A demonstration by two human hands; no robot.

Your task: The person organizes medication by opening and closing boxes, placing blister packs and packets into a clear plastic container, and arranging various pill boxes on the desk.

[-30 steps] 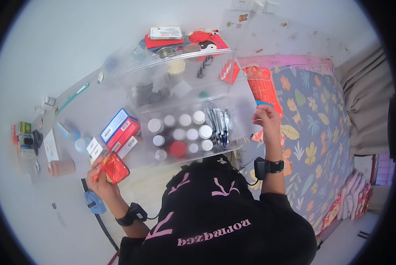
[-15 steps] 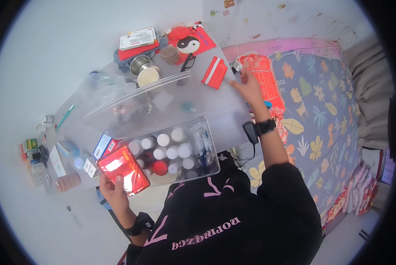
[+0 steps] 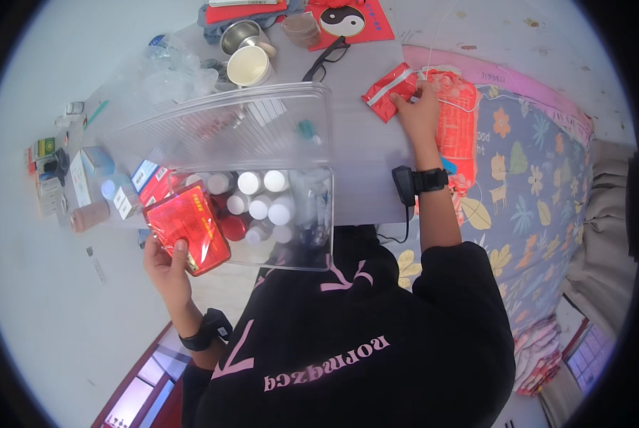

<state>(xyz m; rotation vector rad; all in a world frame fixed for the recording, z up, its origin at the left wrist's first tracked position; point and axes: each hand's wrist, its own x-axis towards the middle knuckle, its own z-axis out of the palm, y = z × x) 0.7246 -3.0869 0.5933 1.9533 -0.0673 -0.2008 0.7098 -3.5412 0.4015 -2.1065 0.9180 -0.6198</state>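
A shiny red packet (image 3: 188,227) is in my left hand (image 3: 168,267), thumb on its face and fingers behind, over the left end of an open clear plastic box (image 3: 331,246). Inside the box stand several white-capped bottles (image 3: 259,207) and one red cap (image 3: 234,228). My right hand (image 3: 421,113) pinches the right end of a flat red pouch with a pale stripe (image 3: 389,91) at the table's right side. Whether the pouch is off the tabletop is hard to tell.
The box's clear lid (image 3: 291,107) stands raised behind it. Farther back are a cream cup (image 3: 249,66), a metal cup (image 3: 241,37) and black glasses (image 3: 326,58). Small boxes and a brown jar (image 3: 89,215) sit at the left. A flowered bed (image 3: 519,185) adjoins the right.
My right hand has closed on the striped red pouch, which has turned and shifted right. My left hand still holds the red packet. The whole view has shifted, and the lid looks more upright.
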